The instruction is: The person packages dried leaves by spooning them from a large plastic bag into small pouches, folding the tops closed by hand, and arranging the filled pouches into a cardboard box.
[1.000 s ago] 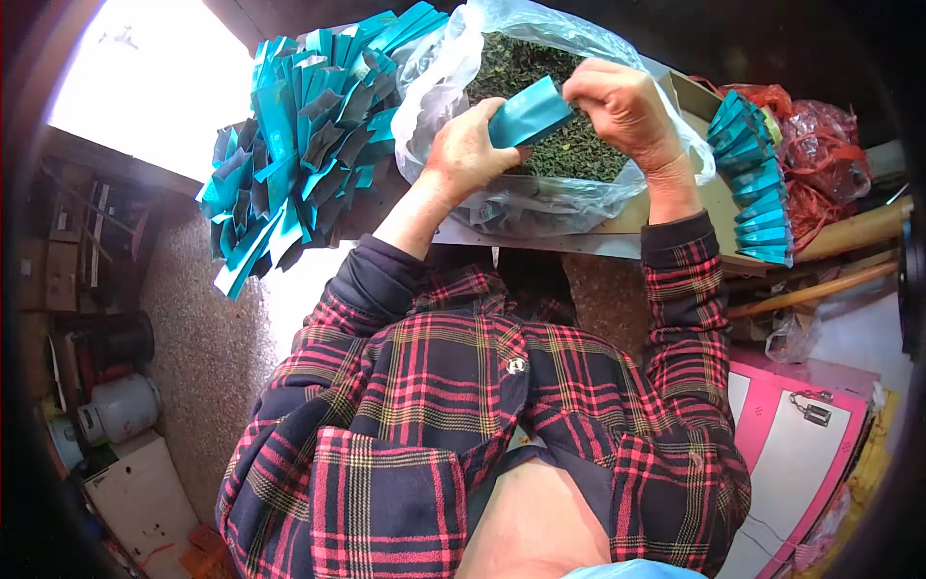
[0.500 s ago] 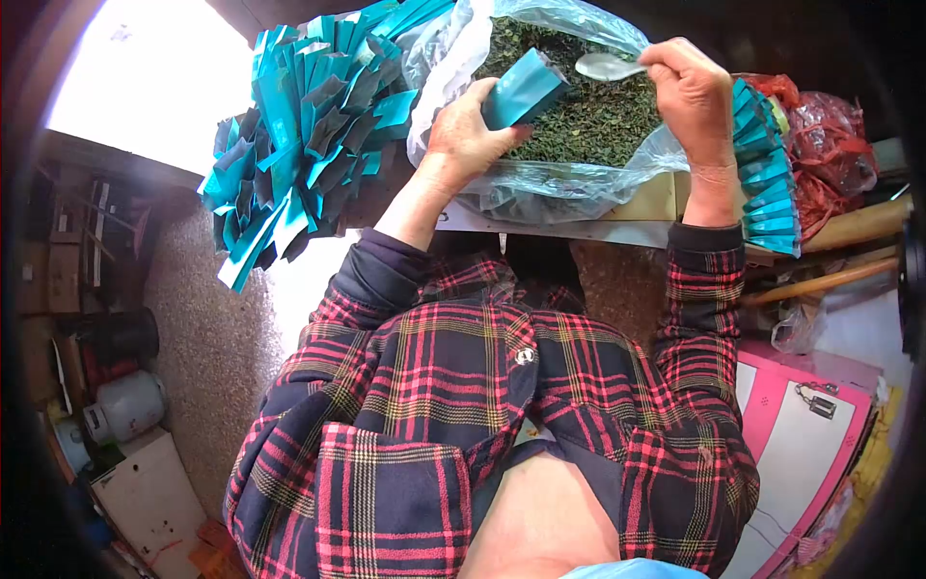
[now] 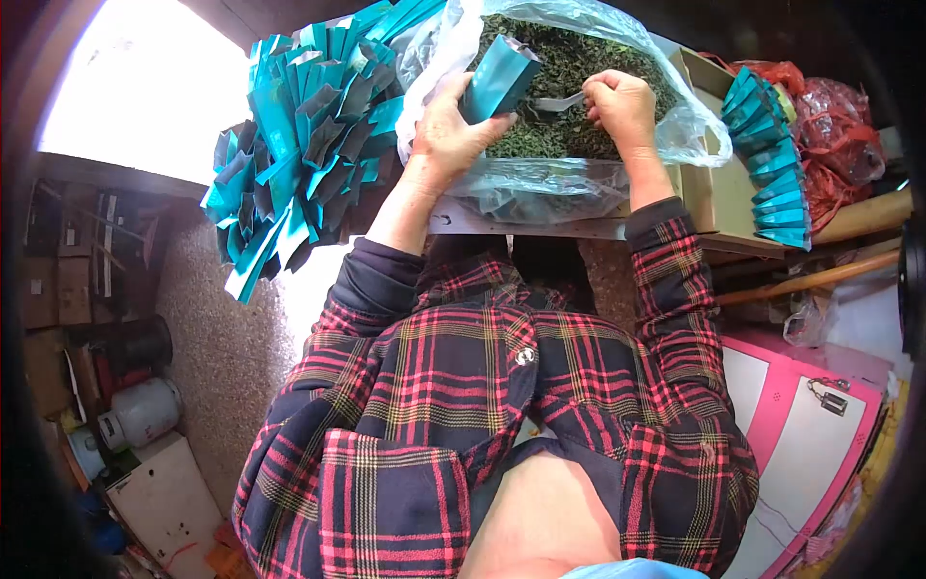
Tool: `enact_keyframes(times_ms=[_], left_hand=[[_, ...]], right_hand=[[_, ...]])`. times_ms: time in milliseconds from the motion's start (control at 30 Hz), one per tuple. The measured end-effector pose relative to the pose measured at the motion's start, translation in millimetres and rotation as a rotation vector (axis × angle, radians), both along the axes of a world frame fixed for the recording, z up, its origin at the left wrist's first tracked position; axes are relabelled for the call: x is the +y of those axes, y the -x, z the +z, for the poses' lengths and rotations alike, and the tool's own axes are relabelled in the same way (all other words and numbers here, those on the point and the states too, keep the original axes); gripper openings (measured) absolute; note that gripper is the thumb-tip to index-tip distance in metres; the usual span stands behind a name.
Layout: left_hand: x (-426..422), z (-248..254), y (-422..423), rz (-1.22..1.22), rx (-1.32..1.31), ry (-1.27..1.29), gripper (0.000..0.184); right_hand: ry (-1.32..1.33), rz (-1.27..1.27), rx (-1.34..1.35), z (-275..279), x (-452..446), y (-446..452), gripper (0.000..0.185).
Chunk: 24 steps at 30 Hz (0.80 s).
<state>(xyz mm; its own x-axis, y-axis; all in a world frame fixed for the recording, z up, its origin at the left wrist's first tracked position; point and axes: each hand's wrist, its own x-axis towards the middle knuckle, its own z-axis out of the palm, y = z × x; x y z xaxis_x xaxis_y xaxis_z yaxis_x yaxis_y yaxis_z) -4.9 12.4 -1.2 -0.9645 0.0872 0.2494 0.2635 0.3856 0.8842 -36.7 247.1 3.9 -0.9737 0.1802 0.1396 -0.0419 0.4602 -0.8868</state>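
My left hand (image 3: 449, 135) is wrapped round a teal foil pouch (image 3: 500, 82), tilted with its top toward the upper right. Below and behind it lie dried green leaves (image 3: 588, 53), loose inside a clear plastic bag (image 3: 709, 145) with its mouth spread wide. In my right hand (image 3: 620, 106) the handle of a spoon (image 3: 558, 103) is pinched between thumb and fingers. The spoon's bowl is low at the leaves, just right of the pouch; whether it carries any leaves I cannot make out.
Many teal pouches (image 3: 299, 135) stand fanned out on the left. A cardboard box (image 3: 719, 183) holds another row of teal pouches (image 3: 772, 164) on the right, beside red plastic bags (image 3: 834, 145). A pink and white cabinet (image 3: 810, 425) stands at lower right.
My right hand has moved down and left, lowering the spoon from above the leaves to beside the pouch. My left hand has shifted slightly left and tilted the pouch more upright.
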Motion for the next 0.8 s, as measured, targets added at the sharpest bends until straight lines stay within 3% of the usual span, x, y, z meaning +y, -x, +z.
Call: enact_keyframes(times_ms=[133,400,800], left_hand=[[-0.9,-2.1,1.8,-0.004,0.022,0.004,0.059],[-1.7,-7.9,5.2,-0.016,0.034,0.013,0.06],[-3.6,-6.9,7.1,-0.037,0.001,0.032,0.059]], right_hand=[[-0.325,-0.042,0.352,-3.7,6.1,1.4,0.013],[-0.418,-0.075,0.467,-14.1,2.6,16.7,0.012],[-0.06,0.007,0.414,-15.3,9.9,10.4,0.009]])
